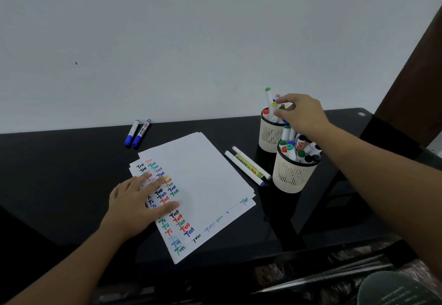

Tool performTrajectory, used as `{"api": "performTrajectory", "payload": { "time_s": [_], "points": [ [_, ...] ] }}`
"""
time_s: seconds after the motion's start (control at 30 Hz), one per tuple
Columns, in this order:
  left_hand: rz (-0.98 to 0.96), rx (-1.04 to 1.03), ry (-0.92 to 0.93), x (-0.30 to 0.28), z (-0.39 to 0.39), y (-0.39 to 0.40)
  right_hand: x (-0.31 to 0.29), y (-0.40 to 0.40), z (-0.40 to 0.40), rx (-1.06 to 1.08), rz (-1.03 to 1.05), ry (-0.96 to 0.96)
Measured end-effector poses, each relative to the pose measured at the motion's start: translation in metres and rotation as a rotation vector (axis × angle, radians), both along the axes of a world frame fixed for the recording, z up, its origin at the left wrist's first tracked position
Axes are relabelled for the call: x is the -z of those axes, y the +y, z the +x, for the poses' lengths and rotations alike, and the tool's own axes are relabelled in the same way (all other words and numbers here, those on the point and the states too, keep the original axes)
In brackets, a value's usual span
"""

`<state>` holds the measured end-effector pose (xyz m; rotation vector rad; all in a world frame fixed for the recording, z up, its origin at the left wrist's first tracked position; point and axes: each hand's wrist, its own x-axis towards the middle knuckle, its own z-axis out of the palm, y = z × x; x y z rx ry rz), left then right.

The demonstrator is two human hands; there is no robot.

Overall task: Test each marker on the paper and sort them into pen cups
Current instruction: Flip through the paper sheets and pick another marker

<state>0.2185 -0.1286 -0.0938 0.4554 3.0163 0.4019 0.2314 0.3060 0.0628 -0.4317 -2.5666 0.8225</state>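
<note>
on the black table (71, 185), the left hand (136, 200) lies flat with straight fingers on the paper (203, 175), beside rows of coloured "test" marks. over the far cup (270, 135), the right hand (300, 113) has thumb and fingers curled among the markers (269, 99); which one it pinches, i cannot tell. the near cup (291, 175) is full too. two markers lie between paper and cups, two blue ones (137, 133) near the wall.

a plain white wall (167, 41) rises behind a glossy black table (59, 173), evenly lit.
</note>
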Motion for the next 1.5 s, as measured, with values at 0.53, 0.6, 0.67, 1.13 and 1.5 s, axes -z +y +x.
{"api": "performTrajectory", "payload": {
  "time_s": [0.53,0.6,0.67,1.13,1.5],
  "points": [
    [0.336,-0.039,-0.12,-0.021,-0.016,-0.01,0.005,-0.122,-0.003,-0.272,0.183,0.015],
    [0.239,-0.04,-0.08,-0.024,-0.019,-0.015,0.022,-0.145,-0.011,-0.356,0.191,-0.063],
    [0.165,-0.051,-0.065,-0.025,-0.022,-0.021,0.042,-0.166,-0.019,-0.443,0.222,-0.147],
    [0.196,-0.015,0.075,-0.005,-0.028,-0.034,0.1,-0.272,-0.145,-0.626,0.5,-0.237],
    [0.223,-0.021,0.115,0.007,-0.035,-0.042,0.121,-0.314,-0.211,-0.686,0.771,-0.13]
  ]
}}
